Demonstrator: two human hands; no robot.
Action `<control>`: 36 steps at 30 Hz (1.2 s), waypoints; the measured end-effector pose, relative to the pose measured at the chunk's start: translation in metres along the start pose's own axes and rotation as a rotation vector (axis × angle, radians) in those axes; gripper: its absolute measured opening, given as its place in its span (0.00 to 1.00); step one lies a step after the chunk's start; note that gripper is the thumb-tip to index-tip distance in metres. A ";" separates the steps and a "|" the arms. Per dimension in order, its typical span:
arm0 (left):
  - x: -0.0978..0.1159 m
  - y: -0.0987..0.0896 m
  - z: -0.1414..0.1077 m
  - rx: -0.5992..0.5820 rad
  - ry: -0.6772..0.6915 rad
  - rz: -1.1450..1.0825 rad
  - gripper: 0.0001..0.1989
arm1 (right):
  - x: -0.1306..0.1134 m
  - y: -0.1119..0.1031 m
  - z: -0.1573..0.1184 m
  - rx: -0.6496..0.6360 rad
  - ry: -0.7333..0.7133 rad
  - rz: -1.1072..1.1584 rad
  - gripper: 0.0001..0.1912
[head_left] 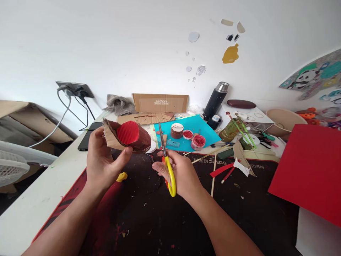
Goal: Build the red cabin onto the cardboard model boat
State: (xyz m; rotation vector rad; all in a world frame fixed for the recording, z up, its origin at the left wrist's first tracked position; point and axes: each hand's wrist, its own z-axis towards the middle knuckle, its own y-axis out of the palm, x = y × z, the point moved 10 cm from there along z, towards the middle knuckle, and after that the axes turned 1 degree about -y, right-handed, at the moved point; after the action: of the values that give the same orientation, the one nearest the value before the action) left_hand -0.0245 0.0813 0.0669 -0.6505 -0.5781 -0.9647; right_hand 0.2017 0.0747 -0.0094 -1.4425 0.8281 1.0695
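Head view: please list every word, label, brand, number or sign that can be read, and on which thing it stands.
"PRESSURE COOKER", upside down, on the upright cardboard by the wall.
"SOMIC" or "SONIC" (third letter unclear), beside Chinese characters, on the dark mat.
"NEW", probably, farther right on this mat.
Too small to read: marks on the blue ruler.
No readable text on the scissors or brown tube.

My left hand (102,161) grips a red-lined cardboard piece (128,136) over a dark mat (173,220) while my right hand (183,172) holds yellow-and-red scissors (171,176), blades (162,138) pointing toward the far side. Beyond them, jars of paint (198,143) sit on a bright blue sheet (207,130); a dark flask (214,101) stands near the far wall (133,46), and a large red panel (311,170) fills the right.
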 end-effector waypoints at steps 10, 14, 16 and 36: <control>0.003 0.001 0.000 -0.017 0.008 0.002 0.26 | 0.001 0.004 -0.001 -0.020 -0.014 -0.113 0.25; 0.002 0.003 0.000 -0.035 -0.006 -0.003 0.26 | 0.001 0.002 -0.001 0.013 -0.027 -0.177 0.24; 0.002 0.004 -0.001 -0.044 -0.014 0.003 0.27 | -0.001 0.003 -0.002 0.002 -0.026 -0.181 0.24; -0.003 0.013 -0.010 -0.100 -0.055 -0.290 0.33 | 0.001 0.009 -0.003 -0.051 0.031 -0.132 0.23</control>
State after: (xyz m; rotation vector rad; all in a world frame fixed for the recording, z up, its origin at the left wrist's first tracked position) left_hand -0.0125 0.0812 0.0554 -0.6959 -0.6887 -1.2568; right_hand 0.1937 0.0706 -0.0134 -1.5383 0.7215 0.9764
